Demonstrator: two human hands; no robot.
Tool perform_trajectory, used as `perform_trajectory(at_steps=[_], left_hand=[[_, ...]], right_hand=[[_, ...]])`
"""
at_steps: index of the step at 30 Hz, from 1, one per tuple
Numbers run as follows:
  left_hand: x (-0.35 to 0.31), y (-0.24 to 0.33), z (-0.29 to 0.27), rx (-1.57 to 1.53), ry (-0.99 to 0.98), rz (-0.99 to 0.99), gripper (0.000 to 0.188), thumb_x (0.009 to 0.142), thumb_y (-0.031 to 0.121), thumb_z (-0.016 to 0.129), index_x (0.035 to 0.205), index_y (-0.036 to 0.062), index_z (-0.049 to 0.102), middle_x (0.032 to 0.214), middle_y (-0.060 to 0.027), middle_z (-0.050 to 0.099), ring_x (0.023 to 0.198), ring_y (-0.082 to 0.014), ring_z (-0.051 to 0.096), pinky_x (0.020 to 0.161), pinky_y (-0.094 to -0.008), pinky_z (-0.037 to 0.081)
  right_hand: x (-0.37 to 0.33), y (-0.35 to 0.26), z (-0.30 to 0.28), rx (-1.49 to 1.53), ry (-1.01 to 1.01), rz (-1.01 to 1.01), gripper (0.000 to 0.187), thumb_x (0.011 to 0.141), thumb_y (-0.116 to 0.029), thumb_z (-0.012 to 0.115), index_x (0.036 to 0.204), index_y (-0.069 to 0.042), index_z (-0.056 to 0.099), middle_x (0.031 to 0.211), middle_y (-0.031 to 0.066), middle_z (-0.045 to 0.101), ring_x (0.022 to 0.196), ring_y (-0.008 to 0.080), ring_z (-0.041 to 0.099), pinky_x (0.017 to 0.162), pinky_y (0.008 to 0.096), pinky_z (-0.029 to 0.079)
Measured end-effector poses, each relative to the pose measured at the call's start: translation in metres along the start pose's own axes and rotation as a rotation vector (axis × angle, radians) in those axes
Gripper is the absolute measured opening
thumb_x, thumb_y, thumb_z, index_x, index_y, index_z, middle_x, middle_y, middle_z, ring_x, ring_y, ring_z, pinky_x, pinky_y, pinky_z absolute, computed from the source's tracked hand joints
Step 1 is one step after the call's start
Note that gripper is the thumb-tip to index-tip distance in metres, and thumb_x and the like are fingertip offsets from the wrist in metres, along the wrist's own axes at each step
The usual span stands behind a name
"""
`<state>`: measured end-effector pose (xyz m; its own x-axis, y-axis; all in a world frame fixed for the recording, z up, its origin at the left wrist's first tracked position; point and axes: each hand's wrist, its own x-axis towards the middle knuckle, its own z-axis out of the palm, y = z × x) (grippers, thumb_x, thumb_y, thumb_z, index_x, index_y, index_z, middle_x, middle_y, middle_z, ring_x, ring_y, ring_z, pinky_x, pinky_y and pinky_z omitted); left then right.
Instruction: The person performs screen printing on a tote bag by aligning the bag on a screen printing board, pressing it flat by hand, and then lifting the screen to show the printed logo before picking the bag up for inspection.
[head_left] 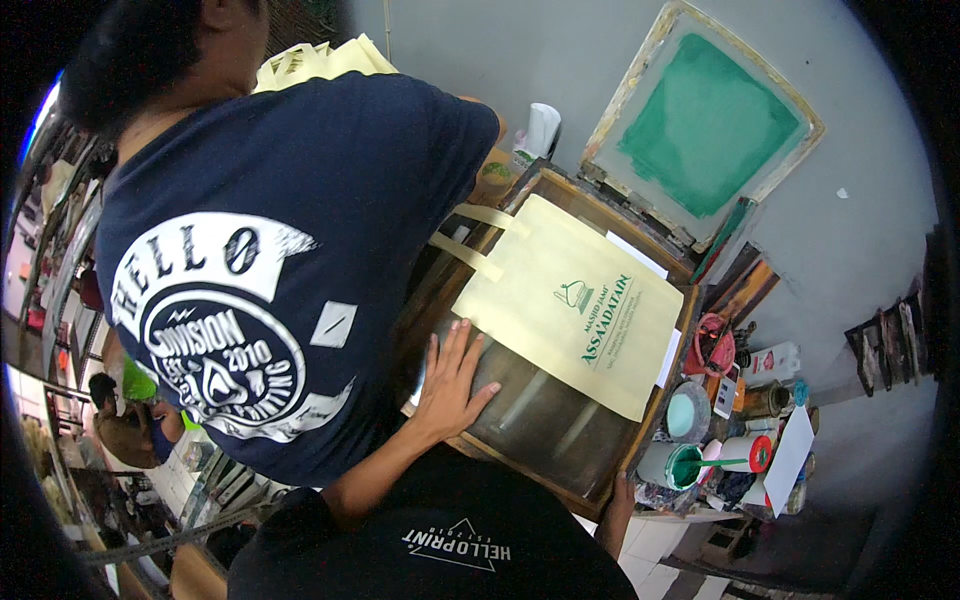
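Note:
My left hand (pixel 450 385) lies flat with its fingers apart on the dark glass top of a wood-framed table (pixel 520 455). Its fingertips meet the near left corner of a cream tote bag (pixel 540 285). The bag lies flat, green print facing up, its handles stretching toward the co-worker. White sheets (pixel 668 357) peek out along the bag's far right side. At the table's near right corner, my right hand (pixel 616 505) rests against the frame's edge; its fingers are largely hidden, so its grip is unclear.
A co-worker in a navy T-shirt (pixel 270 180) stands close on the left, hands hidden. More cream bags (pixel 325 62) are beyond. A green-coated screen frame (pixel 710 125) leans on the wall. At right stand a tub of green ink (pixel 668 467), a pink basket (pixel 712 345) and bottles.

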<state>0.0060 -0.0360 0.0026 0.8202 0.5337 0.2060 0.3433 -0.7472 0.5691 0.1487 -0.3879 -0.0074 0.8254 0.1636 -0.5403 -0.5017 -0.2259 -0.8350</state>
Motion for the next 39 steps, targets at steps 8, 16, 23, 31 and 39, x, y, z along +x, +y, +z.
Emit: perform_trajectory(at_steps=[8,16,23,31,39], left_hand=[[-0.008,0.019,0.001,0.057,-0.028,0.038,0.089,0.103,0.051,0.061,0.164,-0.0054,0.028,0.173,-0.0339,0.014,0.162,-0.0485,0.011,0.13,-0.0624,0.004],[-0.008,0.013,0.008,0.043,-0.101,0.041,0.091,0.104,0.055,0.058,0.163,-0.0075,0.028,0.172,-0.0364,0.013,0.162,-0.0488,0.012,0.131,-0.0602,0.005],[-0.005,0.015,0.01,-0.017,-0.115,0.016,0.092,0.104,0.055,0.058,0.164,-0.0069,0.025,0.172,-0.0365,0.012,0.163,-0.0481,0.011,0.13,-0.0615,0.004],[-0.014,0.012,0.008,0.072,-0.172,0.016,0.097,0.104,0.06,0.054,0.166,-0.0064,0.02,0.174,-0.0343,0.009,0.163,-0.0475,0.007,0.129,-0.0651,0.0],[-0.009,0.015,0.004,0.137,-0.159,0.033,0.096,0.105,0.061,0.052,0.166,-0.0068,0.022,0.175,-0.0327,0.009,0.164,-0.046,0.007,0.13,-0.062,0.001]], right_hand=[[0.027,0.022,-0.043,0.038,-0.007,-0.158,0.076,0.108,-0.044,0.058,0.158,0.011,0.039,0.158,0.0284,0.047,0.146,0.0376,0.046,0.123,0.0457,0.033],[0.018,0.035,-0.037,0.158,-0.129,0.063,0.086,0.108,-0.045,0.059,0.167,0.005,0.022,0.172,0.0238,0.027,0.156,0.0345,0.033,0.129,0.0445,0.024],[0.026,0.025,-0.031,-0.001,0.0,-0.076,0.079,0.109,-0.042,0.057,0.164,0.007,0.029,0.166,0.0243,0.039,0.152,0.0345,0.039,0.127,0.0429,0.027],[0.012,-0.013,-0.015,-0.005,0.141,-0.185,0.074,0.108,-0.042,0.059,0.158,0.009,0.041,0.157,0.0239,0.05,0.143,0.0337,0.048,0.122,0.0424,0.033],[0.01,-0.011,-0.019,-0.01,0.166,-0.189,0.074,0.108,-0.042,0.06,0.162,0.004,0.038,0.163,0.0254,0.043,0.147,0.0344,0.045,0.123,0.043,0.032]])
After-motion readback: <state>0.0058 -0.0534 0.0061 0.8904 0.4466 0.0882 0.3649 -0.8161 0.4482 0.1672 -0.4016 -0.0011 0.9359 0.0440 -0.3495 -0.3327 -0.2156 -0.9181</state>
